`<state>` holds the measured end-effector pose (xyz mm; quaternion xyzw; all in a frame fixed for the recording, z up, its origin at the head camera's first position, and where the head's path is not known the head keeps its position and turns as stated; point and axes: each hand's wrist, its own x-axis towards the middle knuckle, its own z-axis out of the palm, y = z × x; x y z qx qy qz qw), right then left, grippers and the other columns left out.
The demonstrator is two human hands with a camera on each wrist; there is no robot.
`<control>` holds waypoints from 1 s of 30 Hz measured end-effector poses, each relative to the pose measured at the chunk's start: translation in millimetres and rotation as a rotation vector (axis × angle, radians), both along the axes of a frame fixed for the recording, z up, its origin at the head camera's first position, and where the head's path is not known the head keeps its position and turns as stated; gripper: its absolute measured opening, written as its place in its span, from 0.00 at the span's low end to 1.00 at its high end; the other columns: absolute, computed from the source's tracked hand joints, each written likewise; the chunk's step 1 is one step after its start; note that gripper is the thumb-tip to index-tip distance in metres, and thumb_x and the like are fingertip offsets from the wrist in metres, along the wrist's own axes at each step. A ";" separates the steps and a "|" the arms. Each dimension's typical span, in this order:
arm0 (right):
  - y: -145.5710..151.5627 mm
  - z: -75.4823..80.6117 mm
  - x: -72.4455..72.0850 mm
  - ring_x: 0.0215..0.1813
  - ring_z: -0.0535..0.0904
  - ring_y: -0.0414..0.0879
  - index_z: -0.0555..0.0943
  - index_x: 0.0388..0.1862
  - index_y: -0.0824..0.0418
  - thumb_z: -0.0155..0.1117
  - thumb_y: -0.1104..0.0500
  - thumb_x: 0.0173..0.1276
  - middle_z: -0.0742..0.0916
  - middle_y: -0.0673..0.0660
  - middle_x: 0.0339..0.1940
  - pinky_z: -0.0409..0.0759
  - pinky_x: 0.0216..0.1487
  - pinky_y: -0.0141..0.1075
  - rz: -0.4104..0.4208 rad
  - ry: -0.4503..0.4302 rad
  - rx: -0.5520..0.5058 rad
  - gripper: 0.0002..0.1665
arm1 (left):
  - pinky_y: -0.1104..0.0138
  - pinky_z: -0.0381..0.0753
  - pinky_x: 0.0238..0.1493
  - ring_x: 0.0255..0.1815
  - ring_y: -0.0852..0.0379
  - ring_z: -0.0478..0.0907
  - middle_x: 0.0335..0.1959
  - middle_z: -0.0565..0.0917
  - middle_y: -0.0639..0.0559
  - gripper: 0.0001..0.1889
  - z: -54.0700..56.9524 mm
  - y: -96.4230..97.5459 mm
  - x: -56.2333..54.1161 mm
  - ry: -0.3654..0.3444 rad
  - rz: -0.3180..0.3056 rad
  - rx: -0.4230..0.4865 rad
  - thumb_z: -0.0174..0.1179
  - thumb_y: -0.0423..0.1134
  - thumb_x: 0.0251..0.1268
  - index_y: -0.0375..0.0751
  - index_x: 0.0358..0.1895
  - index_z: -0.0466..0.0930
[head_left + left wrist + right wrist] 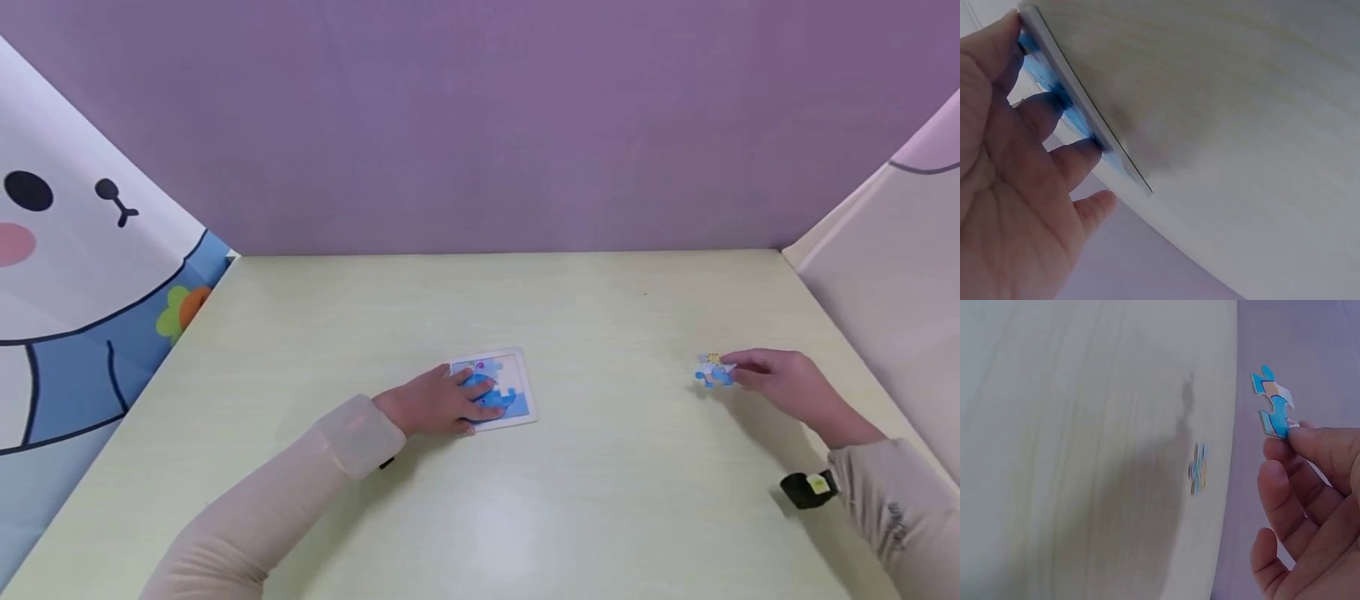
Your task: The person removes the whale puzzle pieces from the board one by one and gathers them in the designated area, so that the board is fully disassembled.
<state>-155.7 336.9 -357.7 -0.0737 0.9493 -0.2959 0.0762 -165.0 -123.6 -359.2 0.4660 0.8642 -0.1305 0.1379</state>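
My left hand (pixel 442 400) rests on a square jigsaw puzzle (pixel 517 408) in a white-rimmed tray, its fingers spread over the blue whale picture. In the left wrist view the fingertips (pixel 1088 153) touch the puzzle's face near the tray's edge. Part of the picture is hidden under that hand. Off to the right, my right hand (pixel 787 383) pinches a blue puzzle piece (pixel 1277 403) between thumb and fingertips, raised over the table. Below it on the tabletop lies another puzzle piece (pixel 1197 469), blurred and partly yellowish.
The pale wooden table (pixel 600 500) meets a purple backdrop (pixel 495 125) at its far edge. Cartoon-printed cloth (pixel 90 275) hangs at the left side, and a pale cloth (pixel 892 275) at the right. A dark wrist device (pixel 808 490) sits by the right sleeve.
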 end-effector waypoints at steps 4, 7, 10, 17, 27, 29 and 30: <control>9.0 1.3 0.4 0.39 0.82 0.50 0.75 0.56 0.76 0.53 0.61 0.73 0.86 0.67 0.42 0.76 0.37 0.41 0.003 -0.061 0.007 0.20 | 0.50 0.70 0.59 0.69 0.40 0.64 0.71 0.66 0.50 0.24 0.1 -1.3 0.9 0.033 -0.018 0.012 0.54 0.48 0.71 0.59 0.69 0.68; 13.4 2.0 1.2 0.36 0.80 0.47 0.75 0.56 0.77 0.53 0.63 0.72 0.87 0.62 0.38 0.76 0.36 0.41 0.003 -0.120 0.003 0.21 | 0.53 0.71 0.58 0.68 0.41 0.65 0.71 0.66 0.51 0.24 0.9 -1.2 1.3 0.039 -0.015 0.018 0.55 0.48 0.71 0.59 0.69 0.69; 17.9 2.3 1.5 0.35 0.79 0.46 0.75 0.56 0.77 0.54 0.62 0.71 0.87 0.58 0.36 0.76 0.36 0.41 -0.007 -0.167 0.007 0.21 | 0.52 0.71 0.59 0.69 0.40 0.64 0.71 0.66 0.51 0.24 0.9 0.4 1.0 0.026 -0.006 0.024 0.55 0.47 0.71 0.59 0.69 0.69; 24.4 -2.0 0.1 0.36 0.79 0.46 0.71 0.57 0.79 0.53 0.64 0.71 0.86 0.56 0.36 0.75 0.39 0.41 -0.015 -0.230 -0.045 0.22 | 0.50 0.67 0.62 0.69 0.41 0.63 0.71 0.65 0.53 0.24 1.4 5.5 2.2 0.003 0.035 -0.006 0.54 0.48 0.71 0.61 0.69 0.68; 27.1 -3.8 -3.8 0.35 0.77 0.43 0.70 0.58 0.80 0.53 0.64 0.70 0.84 0.54 0.35 0.74 0.35 0.37 0.000 -0.300 -0.092 0.23 | 0.50 0.68 0.61 0.69 0.42 0.63 0.71 0.65 0.54 0.24 0.6 6.0 4.1 0.003 0.053 0.015 0.54 0.49 0.71 0.62 0.69 0.68; 26.3 -5.6 -5.4 0.34 0.76 0.42 0.70 0.58 0.80 0.53 0.64 0.70 0.83 0.52 0.33 0.73 0.33 0.36 -0.005 -0.312 -0.098 0.23 | 0.50 0.69 0.60 0.69 0.42 0.64 0.71 0.66 0.53 0.24 0.9 5.3 4.3 0.007 0.051 0.020 0.54 0.49 0.71 0.62 0.69 0.68; 25.4 -6.6 -5.9 0.33 0.76 0.42 0.70 0.58 0.80 0.53 0.64 0.70 0.83 0.51 0.32 0.73 0.32 0.36 -0.011 -0.315 -0.100 0.23 | 0.51 0.69 0.60 0.69 0.42 0.64 0.71 0.66 0.53 0.24 0.7 5.0 4.5 0.007 0.049 0.022 0.54 0.49 0.71 0.61 0.69 0.68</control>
